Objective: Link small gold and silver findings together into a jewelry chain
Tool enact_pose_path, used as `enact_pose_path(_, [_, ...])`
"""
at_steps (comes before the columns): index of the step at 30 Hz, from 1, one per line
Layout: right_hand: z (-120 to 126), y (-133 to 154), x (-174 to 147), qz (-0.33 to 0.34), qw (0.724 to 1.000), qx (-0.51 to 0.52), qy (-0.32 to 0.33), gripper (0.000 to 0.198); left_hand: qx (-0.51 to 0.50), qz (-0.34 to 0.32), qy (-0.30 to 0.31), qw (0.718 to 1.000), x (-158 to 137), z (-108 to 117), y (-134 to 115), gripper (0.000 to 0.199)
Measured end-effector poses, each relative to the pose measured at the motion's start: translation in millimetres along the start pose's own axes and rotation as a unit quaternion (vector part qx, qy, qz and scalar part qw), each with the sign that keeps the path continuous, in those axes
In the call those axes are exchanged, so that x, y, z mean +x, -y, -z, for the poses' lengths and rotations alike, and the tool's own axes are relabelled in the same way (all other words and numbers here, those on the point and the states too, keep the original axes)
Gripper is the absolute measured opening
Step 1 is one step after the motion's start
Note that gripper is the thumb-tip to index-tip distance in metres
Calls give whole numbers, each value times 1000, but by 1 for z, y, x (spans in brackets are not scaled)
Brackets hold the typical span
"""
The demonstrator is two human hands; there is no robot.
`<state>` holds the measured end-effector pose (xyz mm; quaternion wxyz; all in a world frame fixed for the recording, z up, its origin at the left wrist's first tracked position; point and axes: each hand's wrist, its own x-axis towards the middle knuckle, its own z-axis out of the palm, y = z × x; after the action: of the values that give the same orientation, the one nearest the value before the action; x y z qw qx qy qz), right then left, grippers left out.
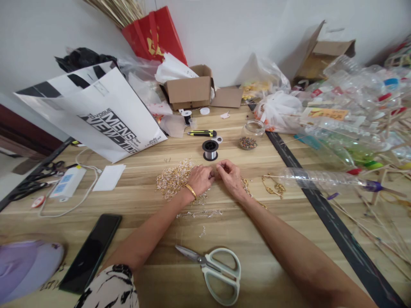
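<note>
My left hand (201, 179) and my right hand (229, 173) meet over the middle of the wooden table, fingertips pinched close together. Whatever they hold is too small to make out. Beside my left hand lies a pile of gold and clear beads (173, 177). Just beyond the hands stands a spool of fine silvery wire (210, 150). A beaded strand (201, 214) stretches across the table below my wrists, with a small bead cluster (202, 232) nearer me. Gold chain pieces (274, 188) lie right of my right wrist. White-handled scissors (221, 273) rest in front.
A glass jar of beads (248, 141) and a yellow-black utility knife (202, 133) sit behind. On the left are a phone (91, 252), a power strip (68, 183) and a white paper bag (105, 115). Plastic bottles (349, 94) crowd the right; a cardboard box (189, 92) stands at the back.
</note>
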<state>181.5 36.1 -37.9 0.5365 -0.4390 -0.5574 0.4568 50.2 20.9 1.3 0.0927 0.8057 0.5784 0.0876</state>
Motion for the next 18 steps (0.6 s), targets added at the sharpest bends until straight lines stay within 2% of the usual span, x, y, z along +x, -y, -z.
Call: enact_pose_path(18, [0,-3,0,12,1000,-9,0,17,-5,-2,-11,1000,-2,0,10,10])
